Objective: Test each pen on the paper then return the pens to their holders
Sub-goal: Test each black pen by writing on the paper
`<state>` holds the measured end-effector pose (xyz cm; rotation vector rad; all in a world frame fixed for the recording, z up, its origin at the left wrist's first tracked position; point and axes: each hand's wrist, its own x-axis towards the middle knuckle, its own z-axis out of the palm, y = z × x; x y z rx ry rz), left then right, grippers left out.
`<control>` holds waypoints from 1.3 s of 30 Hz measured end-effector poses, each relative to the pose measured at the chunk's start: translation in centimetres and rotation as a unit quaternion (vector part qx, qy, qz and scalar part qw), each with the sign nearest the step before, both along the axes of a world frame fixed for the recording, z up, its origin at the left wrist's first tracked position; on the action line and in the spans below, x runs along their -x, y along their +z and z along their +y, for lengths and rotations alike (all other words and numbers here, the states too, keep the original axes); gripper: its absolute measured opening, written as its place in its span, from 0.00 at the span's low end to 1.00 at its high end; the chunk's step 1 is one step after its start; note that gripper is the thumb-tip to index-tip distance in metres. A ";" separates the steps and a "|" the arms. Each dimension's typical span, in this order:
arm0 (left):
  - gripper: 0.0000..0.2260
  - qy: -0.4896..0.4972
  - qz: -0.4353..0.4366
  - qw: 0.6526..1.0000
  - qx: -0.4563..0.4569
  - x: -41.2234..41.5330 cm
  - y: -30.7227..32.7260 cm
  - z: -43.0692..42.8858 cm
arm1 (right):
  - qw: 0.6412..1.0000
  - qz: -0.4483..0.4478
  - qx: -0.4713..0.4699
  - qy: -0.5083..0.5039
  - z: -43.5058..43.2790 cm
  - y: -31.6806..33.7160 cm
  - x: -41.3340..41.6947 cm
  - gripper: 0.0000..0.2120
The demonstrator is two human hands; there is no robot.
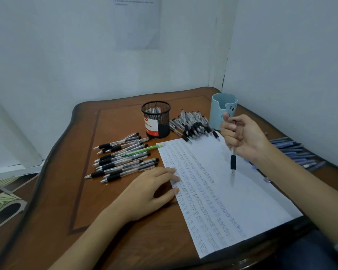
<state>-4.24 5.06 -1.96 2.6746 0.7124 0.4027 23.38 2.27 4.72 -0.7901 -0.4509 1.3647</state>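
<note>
- Where the bench (66,191) widens on the left, a loose heap of clear pens (121,160) with black sleeves lies on the wood. I count about ten, but they overlap too much for an exact figure.
- One green pen (142,150) lies across the top of that heap, its end reaching the corner of the paper.
- The left grip (150,190) is spread flat, with fingertips and thumb pressing the left edge of the paper to steady it.
- One black mesh holder (156,119) stands behind the heap. No pen shows above its rim.
- A second heap of clear pens (193,123) lies between the two holders, about a dozen, with a few tips on the top edge of the sheet.
- One sheet of paper (213,191) lies in the middle. Rows of test marks fill its left half, and the right half is bare.
- One pale blue holder (219,108) stands at the back; its inside is hidden.
- The right grip (242,137) is curled round a single pen (233,162), thumb at the top end. The pen hangs tip down just above the bare part of the sheet and appears not to touch it.
- About nine or ten blue pens (295,151) lie in a row on the far right, partly hidden behind the forearm.
- I judge that the testing step is in hand. The next move calls for bringing the tip down onto bare paper beside the last column. As far as I can see, no pen has been returned to a holder.
</note>
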 end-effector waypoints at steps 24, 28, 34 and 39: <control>0.19 -0.003 -0.015 1.000 -0.006 0.1 -0.3 0.2 | 0.984 -0.118 0.087 0.096 -3.5 -3.8 -0.4 0.21; 0.20 -0.002 -0.019 1.000 -0.009 0.1 -0.3 0.2 | 0.987 -0.122 0.088 0.063 -3.7 -4.2 -0.4 0.31; 0.20 -0.002 -0.017 1.000 -0.010 0.2 -0.2 0.1 | 0.970 -0.228 0.014 0.080 -3.9 -5.1 0.3 0.21; 0.19 -0.004 -0.018 1.000 -0.011 0.2 -0.4 0.1 | 0.951 -0.304 -0.007 0.049 -4.1 -5.5 1.5 0.13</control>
